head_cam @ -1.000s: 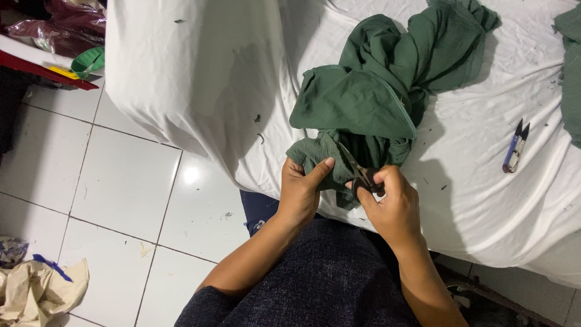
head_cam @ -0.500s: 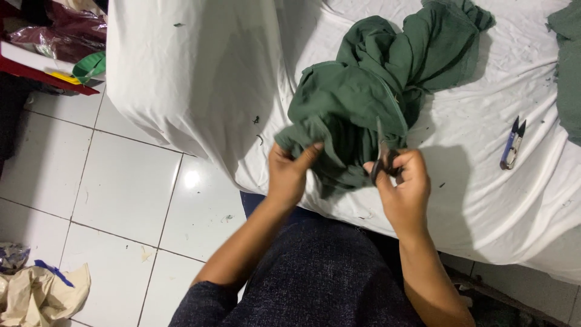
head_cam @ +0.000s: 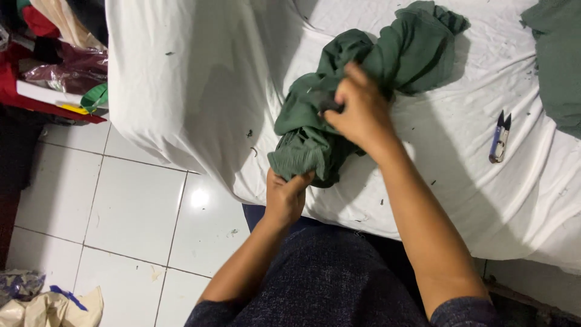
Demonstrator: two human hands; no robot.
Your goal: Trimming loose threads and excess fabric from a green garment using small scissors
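My left hand was clenched on the near bottom edge of the green cloth, thumb on top, fingers curled under the fold. My right hand was further out, above and to the right of the left, fingers bent and pinching a bunch of the same cloth near its middle. Something dark showed under the right fingertips; couldn't tell what it was. Both hands gripped, neither open.

The cloth was crumpled in a heap on the white sheet, running from the left hand up past the right hand toward the far right. The blue-handled snips lay on the sheet well to the right of my right hand, untouched. Another piece of green fabric sat at the far right edge, apart from both hands. White floor tiles were to the left of my left arm.
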